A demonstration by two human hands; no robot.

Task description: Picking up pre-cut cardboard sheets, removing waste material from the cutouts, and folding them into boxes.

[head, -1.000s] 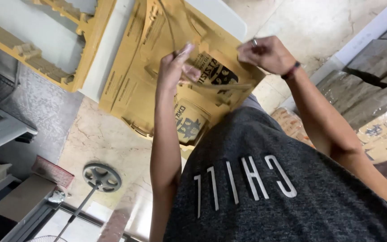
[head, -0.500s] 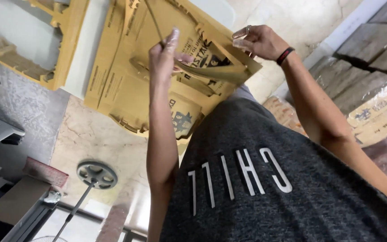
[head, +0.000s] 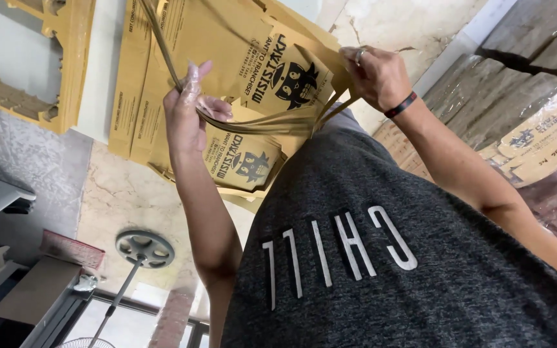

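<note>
Both hands were raised in front of the person's chest, working on a bundle of tan paper bags. Largest in view was the dark grey shirt (head: pixel 381 258) with pale lettering, which filled the lower right of the head view. Above it hung the paper bags (head: pixel 227 71), flat and folded, printed with dark cartoon figures and text, fanned out between the two hands and lying against a pale marbled floor (head: pixel 130 193). More printed bags sat stacked in a clear wrapped bundle (head: pixel 536 142) at the right edge, well apart from the hands. A yellow-edged frame (head: pixel 53 58) showed at the upper left, and a round grey fan base (head: pixel 144 248) on its pole stood lower left.

The left hand (head: pixel 188 116) was closed, its fingers curled around thin tan handle straps (head: pixel 259 125) that ran from it across to the other hand. The right hand (head: pixel 372 74), wearing a dark wristband (head: pixel 401 105) and a ring, was pinched shut on the top corner of one bag and the far end of those straps.
</note>
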